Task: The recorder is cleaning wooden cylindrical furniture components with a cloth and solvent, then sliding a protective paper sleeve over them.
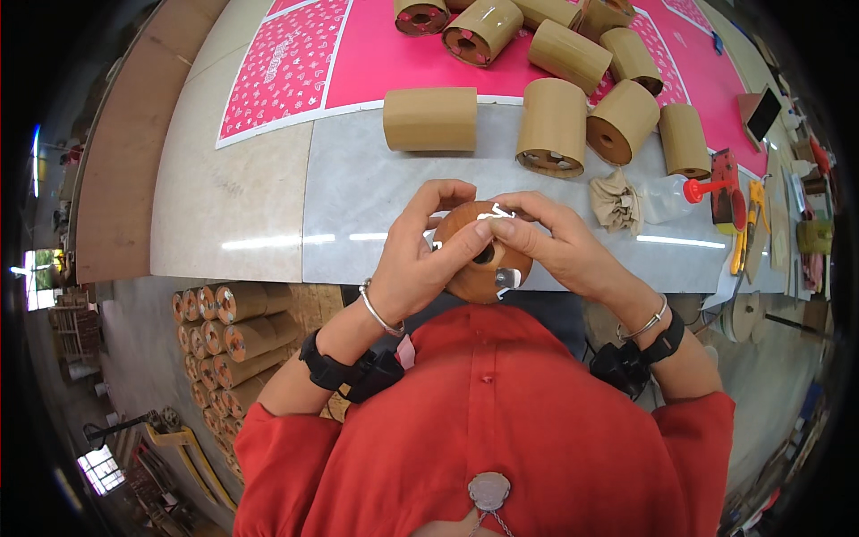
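Close to my body, at the table's near edge, both hands hold a round reddish-brown wooden piece (471, 282) with a dark centre hole. Small white strips stick to its rim, and a shiny grey patch sits low on its face. My left hand (428, 237) curls round its left side, thumb across the face. From the other side my right hand (559, 242) holds it, its thumb meeting the left one near a white strip (497, 212) at the top. Whether a tube lies behind the face is hidden. Ahead lies a tan cardboard cylinder (430, 119) on its side.
More tan cylinders (552, 125) stand and lie farther back, some on pink printed sheets (367, 67). To the right are a crumpled cloth (615, 201), a clear bottle with red spout (664, 199) and a yellow cutter (752, 219). Stacked cylinders (255, 340) fill the floor at lower left.
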Action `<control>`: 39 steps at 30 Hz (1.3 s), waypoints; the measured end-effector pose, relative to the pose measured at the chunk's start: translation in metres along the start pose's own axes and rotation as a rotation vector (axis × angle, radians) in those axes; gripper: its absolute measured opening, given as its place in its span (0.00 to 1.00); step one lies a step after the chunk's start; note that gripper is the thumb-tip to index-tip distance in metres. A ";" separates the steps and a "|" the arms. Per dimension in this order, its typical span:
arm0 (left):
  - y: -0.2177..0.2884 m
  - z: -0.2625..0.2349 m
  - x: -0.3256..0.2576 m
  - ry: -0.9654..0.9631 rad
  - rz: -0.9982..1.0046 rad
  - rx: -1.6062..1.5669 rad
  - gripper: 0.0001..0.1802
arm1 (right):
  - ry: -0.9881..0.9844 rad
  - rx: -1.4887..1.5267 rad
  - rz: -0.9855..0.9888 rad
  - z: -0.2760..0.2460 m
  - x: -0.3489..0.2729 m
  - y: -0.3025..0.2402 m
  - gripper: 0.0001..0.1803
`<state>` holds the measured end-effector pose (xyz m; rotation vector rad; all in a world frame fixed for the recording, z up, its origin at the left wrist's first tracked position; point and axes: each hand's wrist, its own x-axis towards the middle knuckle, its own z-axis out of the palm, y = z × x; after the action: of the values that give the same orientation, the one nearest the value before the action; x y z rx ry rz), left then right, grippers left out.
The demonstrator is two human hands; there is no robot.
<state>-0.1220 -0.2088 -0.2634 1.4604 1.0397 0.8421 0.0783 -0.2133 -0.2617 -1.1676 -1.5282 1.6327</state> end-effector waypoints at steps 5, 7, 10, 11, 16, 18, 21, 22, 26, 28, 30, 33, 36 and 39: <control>-0.025 0.000 -0.002 0.031 0.054 0.053 0.25 | 0.043 0.025 0.008 0.003 0.000 0.012 0.30; -0.034 0.006 -0.006 0.052 0.068 0.073 0.25 | 0.040 0.056 0.090 0.004 0.000 0.029 0.29; -0.048 0.014 -0.005 0.079 -0.056 -0.067 0.27 | 0.067 0.039 0.112 0.006 0.000 0.036 0.27; -0.047 0.013 -0.001 0.078 -0.046 -0.031 0.27 | 0.092 -0.005 0.050 0.007 0.001 0.036 0.26; -0.054 0.007 -0.002 0.069 -0.093 0.057 0.29 | 0.061 -0.189 0.036 0.005 0.006 0.038 0.23; -0.065 0.011 -0.004 0.066 -0.090 -0.182 0.37 | 0.067 -0.158 0.094 0.004 0.004 0.042 0.23; -0.083 0.009 -0.021 -0.007 0.122 -0.115 0.56 | 0.117 -0.219 0.084 -0.009 -0.004 0.041 0.21; -0.091 0.010 -0.029 -0.001 0.250 0.023 0.61 | 0.116 -0.210 0.074 -0.010 -0.005 0.040 0.20; -0.102 0.020 -0.050 0.193 0.369 0.279 0.65 | 0.073 -0.049 0.164 0.006 0.003 0.026 0.20; -0.096 0.011 -0.056 0.168 0.208 0.214 0.62 | 0.078 0.078 0.236 0.015 0.008 0.022 0.21; -0.082 -0.005 -0.078 0.225 0.182 0.245 0.57 | -0.002 0.083 0.215 0.016 0.013 0.021 0.24; -0.090 -0.025 -0.125 0.430 0.088 -0.095 0.51 | -0.234 0.188 0.150 0.042 0.012 -0.018 0.25; -0.117 -0.042 -0.195 0.706 -0.014 -0.437 0.44 | -0.243 -0.053 0.144 0.040 0.018 -0.020 0.23; -0.147 -0.060 -0.257 0.988 -0.318 -0.729 0.39 | -0.164 -0.084 0.214 0.034 0.016 -0.006 0.20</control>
<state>-0.2923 -0.4248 -0.3893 0.1951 1.3945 1.5442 0.0406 -0.2137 -0.2609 -1.3076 -1.6337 1.8596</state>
